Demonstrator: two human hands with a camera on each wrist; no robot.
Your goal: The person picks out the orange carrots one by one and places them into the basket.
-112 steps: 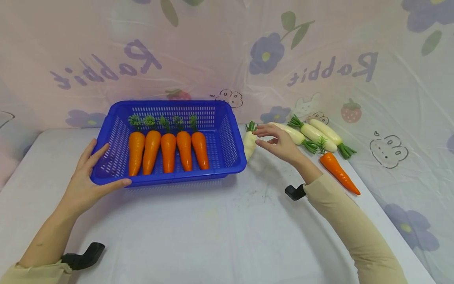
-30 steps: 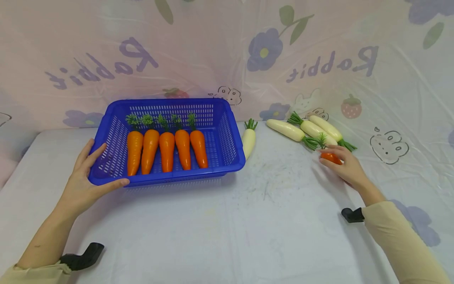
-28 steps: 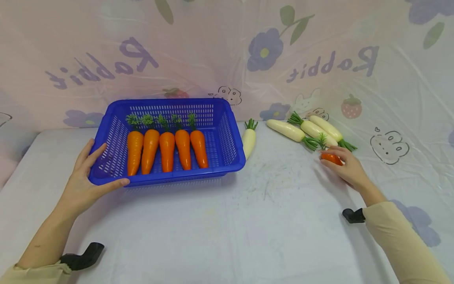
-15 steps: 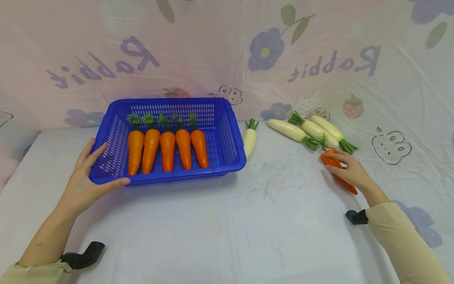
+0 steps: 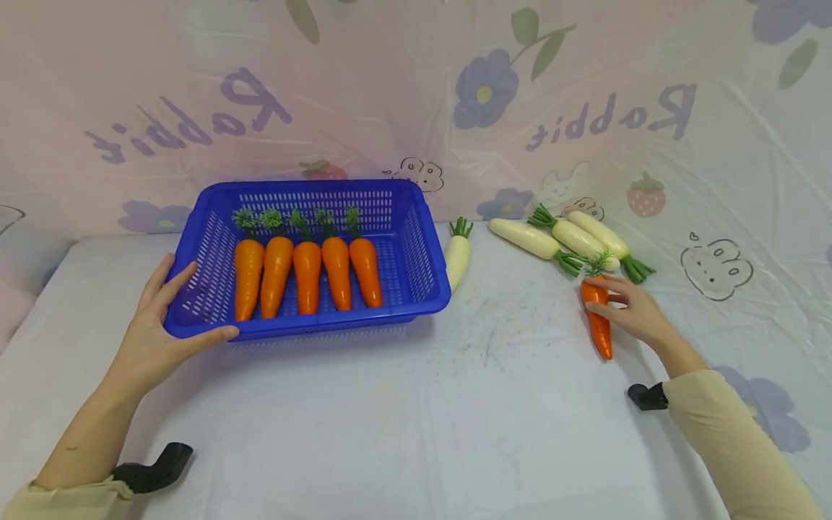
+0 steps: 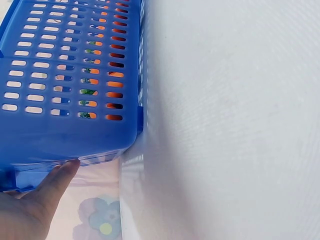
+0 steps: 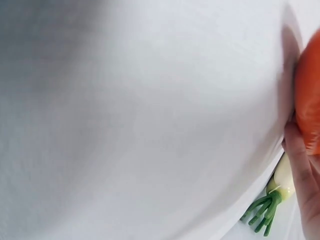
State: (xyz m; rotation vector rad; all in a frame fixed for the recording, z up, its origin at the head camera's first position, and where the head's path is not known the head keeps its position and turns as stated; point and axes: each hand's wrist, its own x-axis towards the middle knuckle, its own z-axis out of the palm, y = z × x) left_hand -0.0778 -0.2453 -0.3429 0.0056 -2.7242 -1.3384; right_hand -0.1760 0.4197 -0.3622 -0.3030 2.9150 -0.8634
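My right hand (image 5: pixel 629 310) pinches an orange carrot (image 5: pixel 597 325) with a green top at the right of the table. The tip points toward me; the right wrist view shows only the carrot's side (image 7: pixel 310 95) beside a finger. My left hand (image 5: pixel 152 336) rests, fingers spread, at the near left corner of a blue plastic basket (image 5: pixel 308 328). One digit touches the basket's wall in the left wrist view. Inside the basket, several carrots (image 5: pixel 308 278) lie side by side, tops toward the back.
One white radish (image 5: pixel 457 261) lies against the basket's right side. Behind the right hand are three more white radishes (image 5: pixel 523 238), their green tops pointing different ways. A patterned sheet (image 5: pixel 364 94) hangs along the table's back edge.
My right hand moved from beside the basket to the carrot at the right. It has since turned the carrot, swinging its tip leftward. The left hand and basket have stayed put.
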